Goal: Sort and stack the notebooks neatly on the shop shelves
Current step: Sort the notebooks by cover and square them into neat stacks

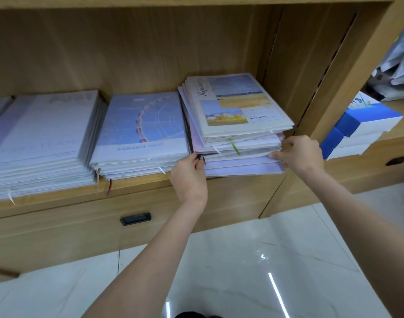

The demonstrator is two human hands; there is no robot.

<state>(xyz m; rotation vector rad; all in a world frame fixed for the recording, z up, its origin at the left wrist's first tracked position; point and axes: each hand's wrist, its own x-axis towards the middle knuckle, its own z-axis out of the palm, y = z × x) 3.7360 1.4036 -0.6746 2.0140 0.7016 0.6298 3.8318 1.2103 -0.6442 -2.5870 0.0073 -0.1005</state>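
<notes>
Gripping the rightmost notebook stack [237, 125] from both sides, the left hand [189, 175] pinched the front left corner partway down, while the right hand [297, 154] curled its fingers round the front right edge at a similar level. That uneven pile sat on the wooden shelf [136, 184], its lowest books jutting past the lip, beside the neater ferris-wheel stack [141, 131].
</notes>
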